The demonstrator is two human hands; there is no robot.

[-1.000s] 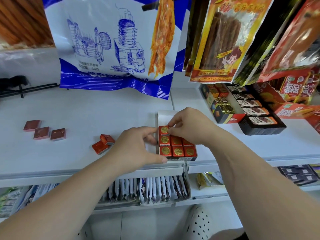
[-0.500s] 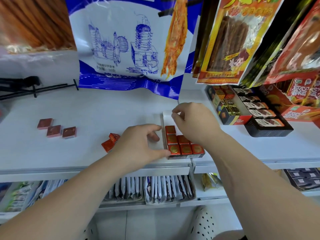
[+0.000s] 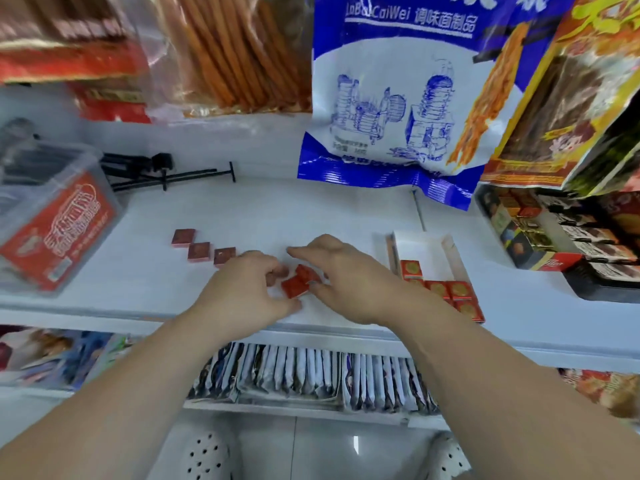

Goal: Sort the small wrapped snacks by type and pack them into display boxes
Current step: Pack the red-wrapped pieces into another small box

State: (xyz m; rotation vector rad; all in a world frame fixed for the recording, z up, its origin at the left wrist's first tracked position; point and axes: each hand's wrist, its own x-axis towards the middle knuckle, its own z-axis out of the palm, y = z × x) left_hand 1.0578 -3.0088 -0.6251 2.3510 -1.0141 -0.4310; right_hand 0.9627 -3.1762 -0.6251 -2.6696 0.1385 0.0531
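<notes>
Both hands (image 3: 249, 289) (image 3: 349, 282) left box (image 3: 446, 251); 2 loose snacks (image 3: 299, 280).

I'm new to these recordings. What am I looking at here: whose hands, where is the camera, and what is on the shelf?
There is no machine: a person wears one camera on the head, looking down at their own bare hands. The left hand and right hand reach for two loose red wrapped snacks on the white shelf; neither clearly grips one yet. Three darker red squares lie in a row to the left. To the right sits a white display box, partly filled with gold-stamped red snacks.
</notes>
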